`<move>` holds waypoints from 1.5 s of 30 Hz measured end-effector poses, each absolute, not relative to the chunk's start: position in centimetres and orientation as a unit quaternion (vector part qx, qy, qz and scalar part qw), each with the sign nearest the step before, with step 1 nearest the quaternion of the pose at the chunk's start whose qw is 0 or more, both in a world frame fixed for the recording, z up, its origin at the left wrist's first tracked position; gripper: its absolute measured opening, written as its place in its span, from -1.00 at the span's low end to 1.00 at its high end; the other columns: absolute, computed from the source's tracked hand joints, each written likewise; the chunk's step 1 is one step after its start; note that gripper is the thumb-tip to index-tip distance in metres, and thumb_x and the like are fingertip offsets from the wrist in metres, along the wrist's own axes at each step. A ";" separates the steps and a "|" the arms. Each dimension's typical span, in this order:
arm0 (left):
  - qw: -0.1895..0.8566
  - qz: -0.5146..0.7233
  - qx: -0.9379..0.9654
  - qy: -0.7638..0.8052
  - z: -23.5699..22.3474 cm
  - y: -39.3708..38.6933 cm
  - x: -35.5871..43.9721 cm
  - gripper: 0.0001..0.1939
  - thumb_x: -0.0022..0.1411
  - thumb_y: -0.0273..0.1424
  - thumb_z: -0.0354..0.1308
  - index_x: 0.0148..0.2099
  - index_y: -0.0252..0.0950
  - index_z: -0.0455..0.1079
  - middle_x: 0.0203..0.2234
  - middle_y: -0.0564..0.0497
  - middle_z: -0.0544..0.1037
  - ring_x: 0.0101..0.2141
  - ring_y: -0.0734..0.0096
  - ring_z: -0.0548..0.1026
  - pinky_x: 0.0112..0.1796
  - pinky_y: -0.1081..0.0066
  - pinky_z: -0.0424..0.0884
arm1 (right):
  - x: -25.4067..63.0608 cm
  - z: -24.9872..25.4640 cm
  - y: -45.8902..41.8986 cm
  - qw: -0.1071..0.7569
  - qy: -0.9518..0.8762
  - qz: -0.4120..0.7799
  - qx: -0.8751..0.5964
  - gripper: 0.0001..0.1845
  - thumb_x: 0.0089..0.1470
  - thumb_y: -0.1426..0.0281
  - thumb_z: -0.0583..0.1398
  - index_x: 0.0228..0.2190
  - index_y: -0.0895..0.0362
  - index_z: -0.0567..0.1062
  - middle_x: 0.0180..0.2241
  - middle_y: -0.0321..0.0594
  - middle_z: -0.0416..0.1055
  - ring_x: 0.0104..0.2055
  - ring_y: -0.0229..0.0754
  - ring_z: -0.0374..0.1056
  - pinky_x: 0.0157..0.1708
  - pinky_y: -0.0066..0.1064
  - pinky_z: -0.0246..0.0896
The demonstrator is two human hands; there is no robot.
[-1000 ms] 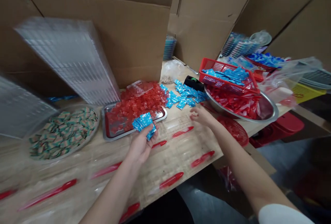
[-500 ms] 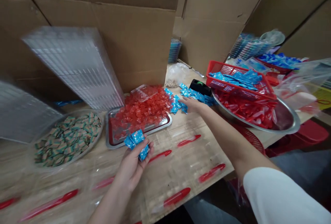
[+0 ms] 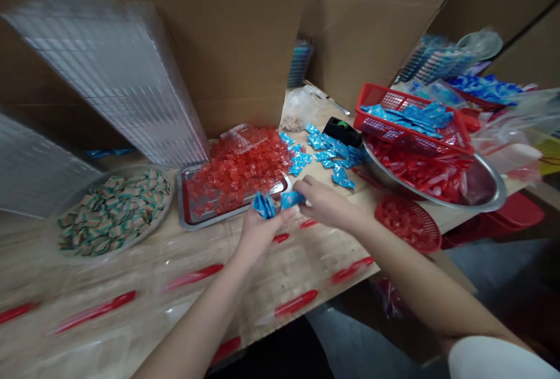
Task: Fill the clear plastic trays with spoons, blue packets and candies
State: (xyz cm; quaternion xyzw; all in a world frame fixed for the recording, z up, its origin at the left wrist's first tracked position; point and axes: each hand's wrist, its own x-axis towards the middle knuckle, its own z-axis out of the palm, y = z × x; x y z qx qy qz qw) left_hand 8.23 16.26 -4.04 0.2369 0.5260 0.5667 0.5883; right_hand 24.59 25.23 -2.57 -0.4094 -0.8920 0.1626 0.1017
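My left hand (image 3: pixel 256 234) is closed around several small blue sachets (image 3: pixel 263 205) in front of the metal tray's right corner. Close beside it, the fingers of my right hand (image 3: pixel 326 207) pinch another blue sachet (image 3: pixel 290 199), bringing it against the left hand's fingertips. Beyond my hands, loose blue sachets (image 3: pixel 335 154) lie scattered by a black tape dispenser (image 3: pixel 342 132). The metal tray (image 3: pixel 187 221) carries a heap of translucent red pieces (image 3: pixel 245 163), with a clear plastic box lid on top.
Red pen-shaped items (image 3: pixel 296 304) in clear plastic lie in rows along the table front. At left stand a bowl of striped small packets (image 3: pixel 116 213) and stacked clear trays (image 3: pixel 109 70). At right, a red basket (image 3: pixel 367 99) rests over a steel basin (image 3: pixel 499 198); cardboard walls the back.
My right hand has come back from the scattered sachets with one in its fingers. My left hand has moved right and up to meet it. The camera view has shifted slightly.
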 end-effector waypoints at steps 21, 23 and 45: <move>0.514 0.545 0.216 0.626 -4.6 12.3 3.2 -0.63 -0.27 -0.33 0.37 -0.34 -0.32 0.41 -0.55 0.11 0.47 -0.56 0.52 0.41 -0.54 0.51 0.36 | 25.7 -6.9 22.3 0.341 -0.725 0.213 -0.559 -0.55 -0.10 0.29 0.25 -0.12 0.15 0.45 -0.11 0.00 0.32 -0.13 -0.02 0.28 -0.17 -0.17 0.23; 0.536 0.522 0.234 0.621 -4.5 11.9 4.7 -0.65 -0.23 -0.33 0.37 -0.34 -0.33 0.41 -0.55 0.09 0.47 -0.58 0.53 0.40 -0.57 0.53 0.33 | 25.0 -5.7 19.4 0.333 -0.710 0.319 -0.532 -0.56 0.02 0.19 0.16 -0.07 0.12 0.41 -0.17 -0.05 0.36 -0.23 -0.09 0.32 -0.30 -0.24 0.28; 0.622 0.350 0.338 0.613 -4.0 8.9 2.0 -0.75 -0.19 -0.40 0.38 -0.39 -0.34 0.45 -0.57 0.06 0.49 -0.58 0.53 0.41 -0.62 0.61 0.29 | 22.0 -4.4 14.9 0.254 -0.719 0.515 -0.392 -0.65 0.02 0.24 0.17 -0.13 0.08 0.40 -0.37 -0.26 0.40 -0.37 -0.24 0.32 -0.38 -0.39 0.26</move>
